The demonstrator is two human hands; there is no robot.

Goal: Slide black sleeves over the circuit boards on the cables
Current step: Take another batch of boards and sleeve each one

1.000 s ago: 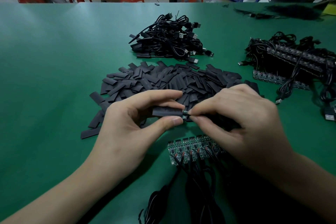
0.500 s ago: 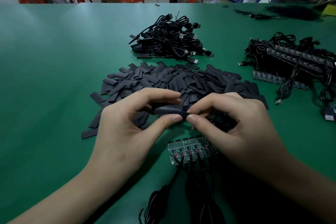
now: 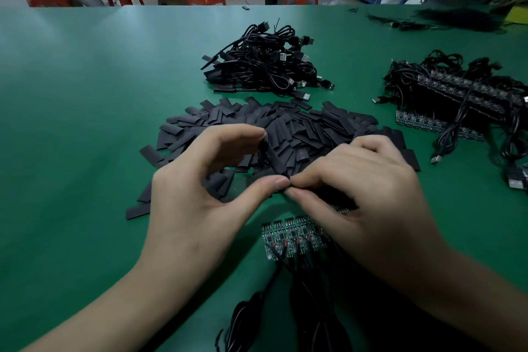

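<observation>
Beyond the bare circuit boards [image 3: 288, 234] nearest you on the counter [image 3: 85, 94], your left hand [image 3: 200, 203] pinches the black sleeve [image 3: 273, 158] end to end, tipped up from level a second ago, while your right hand [image 3: 363, 194] pinches its lower mouth, board tip no longer showing, so likely seated; loose sleeves [image 3: 314, 128] lie behind.

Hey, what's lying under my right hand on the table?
A row of bare circuit boards on black cables runs under the right hand; the hand covers the row's end, so how many lie beneath cannot be seen.
</observation>
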